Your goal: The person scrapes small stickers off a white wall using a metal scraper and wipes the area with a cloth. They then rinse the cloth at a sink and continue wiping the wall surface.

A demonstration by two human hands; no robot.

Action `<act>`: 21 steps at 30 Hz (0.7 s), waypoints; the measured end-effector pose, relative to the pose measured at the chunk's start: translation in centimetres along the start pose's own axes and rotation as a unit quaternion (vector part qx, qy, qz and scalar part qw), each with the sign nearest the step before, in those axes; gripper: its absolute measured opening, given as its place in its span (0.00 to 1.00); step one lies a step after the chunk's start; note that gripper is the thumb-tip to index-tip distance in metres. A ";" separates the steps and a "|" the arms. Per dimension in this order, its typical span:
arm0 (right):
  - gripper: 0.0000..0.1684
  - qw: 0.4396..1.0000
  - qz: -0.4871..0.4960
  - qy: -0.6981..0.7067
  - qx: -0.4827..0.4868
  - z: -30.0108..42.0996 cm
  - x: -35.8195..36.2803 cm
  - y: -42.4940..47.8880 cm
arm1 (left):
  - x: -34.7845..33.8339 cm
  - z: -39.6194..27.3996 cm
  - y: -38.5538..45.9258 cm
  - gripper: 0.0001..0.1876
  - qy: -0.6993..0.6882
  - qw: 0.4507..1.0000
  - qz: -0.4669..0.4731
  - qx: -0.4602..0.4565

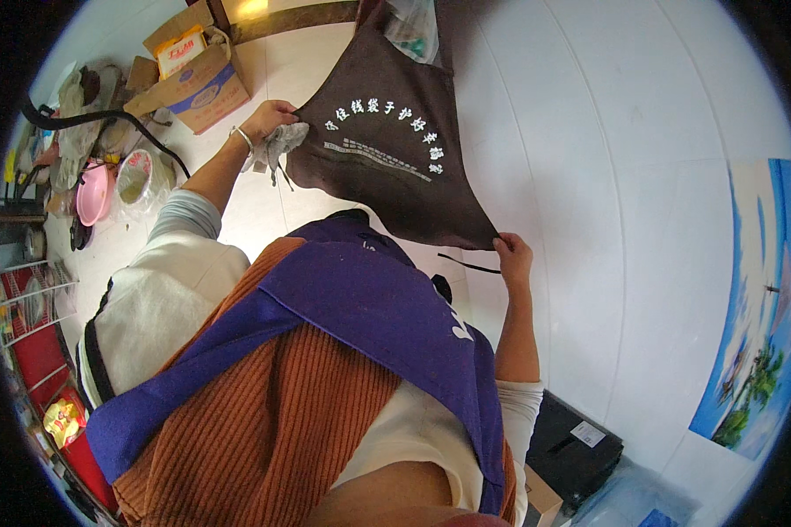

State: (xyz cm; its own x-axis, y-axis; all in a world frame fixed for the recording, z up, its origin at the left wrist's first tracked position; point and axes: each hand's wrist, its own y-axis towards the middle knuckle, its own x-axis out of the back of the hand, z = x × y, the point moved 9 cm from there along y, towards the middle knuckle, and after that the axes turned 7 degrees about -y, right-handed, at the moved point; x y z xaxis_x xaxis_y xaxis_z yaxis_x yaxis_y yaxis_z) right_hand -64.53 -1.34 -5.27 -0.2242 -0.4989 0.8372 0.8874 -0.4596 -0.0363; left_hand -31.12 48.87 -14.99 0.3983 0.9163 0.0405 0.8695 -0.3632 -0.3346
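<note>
A dark brown apron (382,165) with white printed writing is spread out in front of me, beside a white wall. My left hand (271,122) pinches its left edge. A crumpled grey cloth (283,141) hangs just below that hand; whether the fingers hold it too is unclear. At the lower right corner, my right hand (515,257) grips the hem between thumb and fingers. A thin black strap (468,263) sticks out near it. The apron's upper end runs up to the frame's top, where a clear plastic bag (414,29) shows.
On the left floor stand an open cardboard box (207,99), a pink basin (95,194) and a plastic-lined bin (138,181). A white wire rack (36,296) stands nearer. To my right are a black case (573,448) and a beach picture (751,329) on the wall.
</note>
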 end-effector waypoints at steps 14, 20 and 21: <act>0.18 0.949 -0.210 -0.236 0.024 -1.4 5.8 -3.9 | -2.4 -5.7 -1.4 0.20 0.267 0.954 -0.063 -0.122; 0.27 0.984 0.116 0.137 -0.008 3.8 2.9 -11.0 | -9.8 -5.9 -13.5 0.32 0.321 0.895 0.308 0.017; 0.29 0.966 0.145 0.216 -0.012 5.0 2.9 -13.4 | -12.4 -5.3 -15.8 0.33 0.276 0.880 0.386 0.018</act>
State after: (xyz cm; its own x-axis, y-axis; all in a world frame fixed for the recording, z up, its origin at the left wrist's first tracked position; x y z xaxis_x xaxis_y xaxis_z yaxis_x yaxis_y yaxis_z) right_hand -75.05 7.02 0.32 -0.1196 -0.8662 0.4851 0.9299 -0.2690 -0.2510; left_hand -48.31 42.33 -5.18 0.9563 0.1737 0.2353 0.2712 -0.8277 -0.4912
